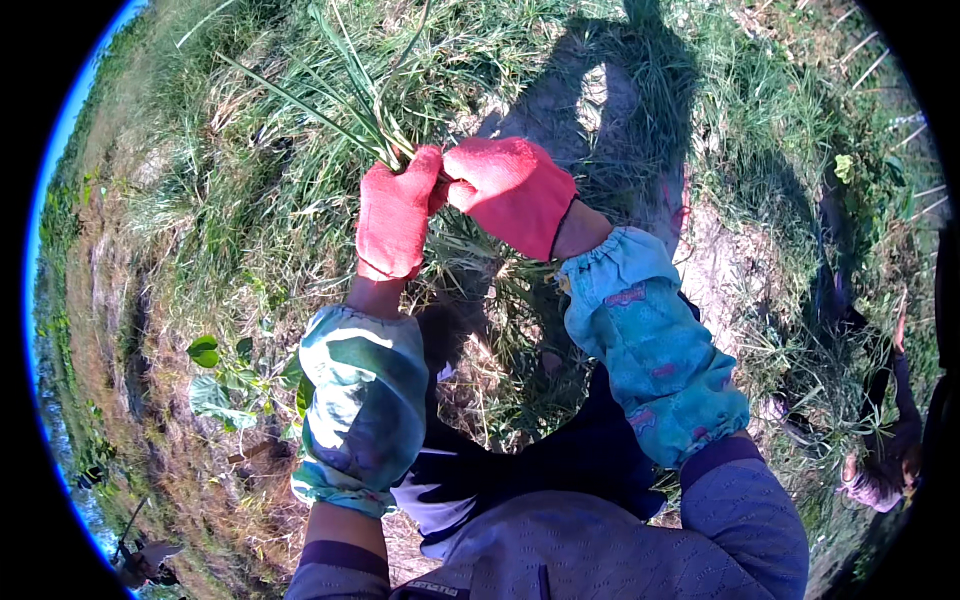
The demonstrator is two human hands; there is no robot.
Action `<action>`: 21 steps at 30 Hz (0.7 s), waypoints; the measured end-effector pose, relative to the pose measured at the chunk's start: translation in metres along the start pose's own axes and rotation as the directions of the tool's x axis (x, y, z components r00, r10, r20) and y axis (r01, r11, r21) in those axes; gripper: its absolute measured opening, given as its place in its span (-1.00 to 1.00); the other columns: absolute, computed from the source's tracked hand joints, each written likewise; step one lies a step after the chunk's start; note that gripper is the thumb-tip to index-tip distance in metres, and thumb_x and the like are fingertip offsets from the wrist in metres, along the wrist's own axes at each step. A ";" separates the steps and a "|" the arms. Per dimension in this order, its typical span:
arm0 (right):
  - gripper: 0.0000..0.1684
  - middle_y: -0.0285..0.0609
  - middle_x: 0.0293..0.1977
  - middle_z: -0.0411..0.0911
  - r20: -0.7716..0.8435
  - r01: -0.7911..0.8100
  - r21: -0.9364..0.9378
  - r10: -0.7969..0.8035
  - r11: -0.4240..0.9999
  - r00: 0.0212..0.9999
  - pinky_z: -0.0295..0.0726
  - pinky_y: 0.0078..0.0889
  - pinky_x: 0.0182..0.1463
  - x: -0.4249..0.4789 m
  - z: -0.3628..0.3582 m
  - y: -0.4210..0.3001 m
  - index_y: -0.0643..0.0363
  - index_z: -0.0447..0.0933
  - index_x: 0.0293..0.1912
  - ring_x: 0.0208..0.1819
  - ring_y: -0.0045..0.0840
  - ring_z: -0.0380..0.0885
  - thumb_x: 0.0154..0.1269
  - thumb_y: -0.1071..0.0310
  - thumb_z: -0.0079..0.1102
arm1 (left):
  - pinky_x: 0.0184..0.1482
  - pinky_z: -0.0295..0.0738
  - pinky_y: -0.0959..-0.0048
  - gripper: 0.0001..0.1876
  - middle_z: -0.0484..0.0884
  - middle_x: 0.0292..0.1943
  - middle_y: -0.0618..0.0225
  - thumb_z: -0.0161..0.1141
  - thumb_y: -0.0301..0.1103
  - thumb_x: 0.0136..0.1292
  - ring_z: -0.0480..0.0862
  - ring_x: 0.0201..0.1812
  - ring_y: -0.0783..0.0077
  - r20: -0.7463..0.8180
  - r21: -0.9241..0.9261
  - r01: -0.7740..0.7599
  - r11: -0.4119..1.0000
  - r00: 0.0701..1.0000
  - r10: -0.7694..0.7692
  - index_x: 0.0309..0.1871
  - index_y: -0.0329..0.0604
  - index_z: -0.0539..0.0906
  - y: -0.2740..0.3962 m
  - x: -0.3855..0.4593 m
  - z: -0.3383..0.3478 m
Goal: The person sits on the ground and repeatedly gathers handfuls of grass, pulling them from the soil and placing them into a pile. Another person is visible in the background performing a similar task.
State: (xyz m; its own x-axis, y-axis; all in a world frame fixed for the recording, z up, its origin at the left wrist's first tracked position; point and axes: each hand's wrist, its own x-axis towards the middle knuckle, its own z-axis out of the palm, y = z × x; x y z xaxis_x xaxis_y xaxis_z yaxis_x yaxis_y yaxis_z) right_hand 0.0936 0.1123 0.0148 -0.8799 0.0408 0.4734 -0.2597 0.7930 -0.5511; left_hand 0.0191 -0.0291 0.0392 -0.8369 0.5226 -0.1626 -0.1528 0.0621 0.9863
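Both hands wear red knitted gloves, with blue-green sleeve covers on the forearms. My left hand (395,214) is closed around a bunch of long green grass-like stalks (371,112), whose blades fan up and to the left out of the fist. Right beside it, my right hand (506,191) is curled, its fingertips meeting the left hand near the base of the bunch. What the right fingers pinch is hidden between the gloves. Below the hands, cut or flattened grass (525,322) lies on the ground between the person's legs.
Long grass (285,180) covers much of the ground ahead. A broad-leaved green plant (217,397) stands beside the left forearm. Bare soil (709,277) shows at the right. One person (889,450) is at the far right, another (146,562) at the lower left. Pale sticks (870,69) stand at the upper right.
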 end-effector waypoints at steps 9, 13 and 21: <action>-0.78 0.00 -0.40 0.58 -0.004 -0.161 0.354 0.174 0.921 0.985 0.55 -0.36 -0.35 -0.011 -0.003 0.013 0.26 0.56 -0.19 -0.42 -0.30 0.63 0.37 0.27 0.18 | -0.33 0.37 0.53 -0.85 0.63 -0.29 0.26 -0.01 -0.47 0.34 0.51 -0.40 0.52 0.306 -0.267 -0.035 0.963 0.944 0.119 -0.20 -0.28 0.58 0.004 0.010 -0.013; -0.76 0.03 -0.39 0.58 0.139 -0.224 0.071 0.213 0.972 0.967 0.56 -0.36 -0.32 -0.007 -0.004 0.010 0.22 0.57 -0.24 -0.38 -0.24 0.63 0.40 0.21 0.15 | -0.36 0.34 0.55 -0.83 0.63 -0.32 0.29 0.00 -0.50 0.29 0.51 -0.43 0.52 0.329 -0.185 -0.018 0.983 0.941 0.079 -0.15 -0.27 0.59 0.006 0.013 -0.025; -0.83 -0.15 -0.35 0.50 0.011 0.216 -0.056 -0.215 0.975 0.976 0.60 -0.19 -0.24 -0.012 0.021 0.028 0.05 0.60 -0.24 -0.31 -0.23 0.61 0.36 0.21 0.11 | -0.37 0.34 0.57 -0.70 0.62 -0.44 0.38 0.00 -0.37 0.42 0.51 -0.44 0.57 0.146 -0.017 -0.193 0.981 0.970 0.194 0.07 -0.33 0.62 0.007 0.021 -0.042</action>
State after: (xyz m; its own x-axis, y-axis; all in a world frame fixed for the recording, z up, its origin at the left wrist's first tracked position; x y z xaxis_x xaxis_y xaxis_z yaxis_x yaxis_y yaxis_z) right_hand 0.0884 0.1212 -0.0208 -0.8074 -0.1374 0.5737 -0.4209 0.8157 -0.3969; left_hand -0.0217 -0.0537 0.0414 -0.7648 0.6431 0.0373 0.0030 -0.0544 0.9985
